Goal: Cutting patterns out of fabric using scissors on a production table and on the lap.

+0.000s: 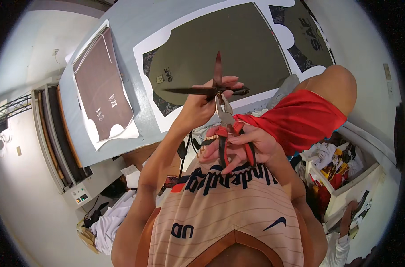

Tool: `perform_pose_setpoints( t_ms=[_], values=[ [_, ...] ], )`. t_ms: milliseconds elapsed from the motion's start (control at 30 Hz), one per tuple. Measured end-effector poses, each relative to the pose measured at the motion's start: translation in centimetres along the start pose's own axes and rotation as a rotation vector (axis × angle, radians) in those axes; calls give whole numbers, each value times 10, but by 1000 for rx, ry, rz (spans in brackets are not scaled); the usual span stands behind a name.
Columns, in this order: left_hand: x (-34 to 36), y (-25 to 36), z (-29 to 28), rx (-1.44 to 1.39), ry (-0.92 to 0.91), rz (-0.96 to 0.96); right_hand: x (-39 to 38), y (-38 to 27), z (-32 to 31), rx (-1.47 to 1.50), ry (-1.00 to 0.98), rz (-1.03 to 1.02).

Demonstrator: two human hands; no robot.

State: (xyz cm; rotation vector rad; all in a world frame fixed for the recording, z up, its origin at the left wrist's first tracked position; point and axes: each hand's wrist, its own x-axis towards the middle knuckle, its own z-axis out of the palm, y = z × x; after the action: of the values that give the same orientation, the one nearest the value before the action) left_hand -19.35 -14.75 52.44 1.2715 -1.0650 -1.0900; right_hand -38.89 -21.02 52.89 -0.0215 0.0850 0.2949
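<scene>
My left hand [200, 107] is closed around a pair of dark scissors [218, 73], near their pivot. The scissor blades are spread wide, one pointing away from me and the other to the left. Black handle parts stick out to the right of my fingers. Closed on the red and black handles of a pair of pliers [226, 118] is my right hand [260, 141]. The metal jaws of the pliers reach up to the scissors' pivot; whether they grip it I cannot tell. Both tools are held up in front of my chest.
Dark printed fabric pieces [224, 44] on white sheets lie across a grey-blue table [135, 26]. A brown printed piece [100, 84] lies at its left. A long roller machine [55, 133] stands further left. At right, a wooden bin [336, 187] holds cloth scraps. My bent leg [300, 109] rests beside the table.
</scene>
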Motion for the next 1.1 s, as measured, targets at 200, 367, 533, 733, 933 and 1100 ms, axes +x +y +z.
perform_pose_setpoints(
  t_ms=[200, 367, 533, 733, 933, 1100],
  values=[
    [5, -8, 0, 112, -48, 114, -4, 8, -7, 126, -29, -39],
    [6, -9, 2, 176, -53, 145, -2, 15, -21, 232, -49, -54],
    [3, -18, 5, 87, -29, 111, 0, 20, -19, 336, -102, -65],
    [9, -16, 6, 144, -63, 122, 3, 22, -18, 454, -207, -57],
    [7, -45, -6, 115, 124, 3, -5, 8, -17, 200, -97, -59],
    [4, -70, -42, -18, 342, 31, -19, 10, -25, 11, 129, -166]
  ],
)
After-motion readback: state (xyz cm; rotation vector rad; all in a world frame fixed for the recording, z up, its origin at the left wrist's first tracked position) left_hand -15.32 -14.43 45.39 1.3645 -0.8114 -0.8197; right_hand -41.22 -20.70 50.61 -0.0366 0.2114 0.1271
